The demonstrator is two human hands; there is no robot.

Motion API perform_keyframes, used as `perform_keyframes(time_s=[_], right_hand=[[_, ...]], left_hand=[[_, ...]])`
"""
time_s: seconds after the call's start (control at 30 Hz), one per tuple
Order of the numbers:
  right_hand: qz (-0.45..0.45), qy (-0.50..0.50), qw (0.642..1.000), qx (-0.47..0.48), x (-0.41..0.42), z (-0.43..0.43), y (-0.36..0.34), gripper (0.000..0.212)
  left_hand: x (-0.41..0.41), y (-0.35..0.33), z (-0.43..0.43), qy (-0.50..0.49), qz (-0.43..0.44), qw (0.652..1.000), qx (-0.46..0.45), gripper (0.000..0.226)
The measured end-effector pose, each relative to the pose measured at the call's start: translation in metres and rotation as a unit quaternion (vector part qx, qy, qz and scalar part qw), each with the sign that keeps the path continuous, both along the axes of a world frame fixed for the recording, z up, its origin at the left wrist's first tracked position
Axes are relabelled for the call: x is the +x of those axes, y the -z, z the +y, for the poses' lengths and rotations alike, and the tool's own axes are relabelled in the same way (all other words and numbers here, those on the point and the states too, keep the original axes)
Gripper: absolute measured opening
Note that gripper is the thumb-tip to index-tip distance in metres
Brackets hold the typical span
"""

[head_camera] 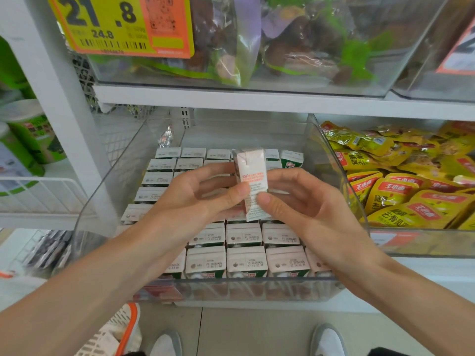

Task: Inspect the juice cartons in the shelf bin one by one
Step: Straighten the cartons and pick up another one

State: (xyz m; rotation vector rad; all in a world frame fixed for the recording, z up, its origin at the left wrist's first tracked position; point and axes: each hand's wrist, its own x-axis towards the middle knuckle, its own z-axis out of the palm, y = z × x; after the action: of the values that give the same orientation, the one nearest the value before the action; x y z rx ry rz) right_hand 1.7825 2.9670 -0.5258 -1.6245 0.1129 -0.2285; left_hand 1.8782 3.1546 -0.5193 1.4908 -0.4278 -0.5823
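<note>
Hands on juice carton (253,183) over shelf bin (108,181)

Pinching the carton's lower half from both sides: gripping its left edge with the left hand (195,199), thumb in front, and its right edge with the right hand (303,204). Holding it upright, printed side toward the camera, top sticking up past the fingers. Hovering it over the rows of packed cartons (246,263) filling the bin.

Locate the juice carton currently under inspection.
The juice carton is centre frame in the head view, pinched between the left hand and right hand above the packed cartons in the clear bin.
</note>
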Motion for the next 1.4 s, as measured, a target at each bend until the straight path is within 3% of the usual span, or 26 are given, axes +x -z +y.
perform_keyframes(time_s=[0.2, 0.3, 0.6, 1.0, 1.17, 1.4], right_hand=[[-0.030, 0.012, 0.993, -0.114, 0.000, 0.001, 0.002, 0.051], [-0.068, 0.022, 0.986, -0.151, 0.001, 0.001, 0.003, 0.051], [-0.096, 0.048, 0.987, -0.122, 0.000, -0.006, 0.003, 0.044], [-0.088, 0.057, 0.985, -0.134, 0.001, -0.003, 0.000, 0.039], [-0.026, 0.066, 0.997, -0.030, 0.000, 0.005, -0.006, 0.047], [0.099, 0.049, 0.986, 0.123, 0.000, 0.008, -0.017, 0.042]], left_hand=[[-0.004, -0.002, -0.003, -0.066, -0.126, 0.989, 0.036, 0.063], [-0.004, -0.002, -0.005, -0.067, -0.171, 0.983, 0.029, 0.063], [-0.005, -0.004, -0.003, -0.037, -0.304, 0.951, 0.035, 0.041], [-0.001, -0.002, -0.001, -0.053, -0.298, 0.953, 0.032, 0.036], [0.000, 0.001, -0.004, -0.071, -0.230, 0.971, 0.014, 0.045], [-0.001, 0.006, -0.004, -0.022, -0.199, 0.979, 0.035, 0.035]])
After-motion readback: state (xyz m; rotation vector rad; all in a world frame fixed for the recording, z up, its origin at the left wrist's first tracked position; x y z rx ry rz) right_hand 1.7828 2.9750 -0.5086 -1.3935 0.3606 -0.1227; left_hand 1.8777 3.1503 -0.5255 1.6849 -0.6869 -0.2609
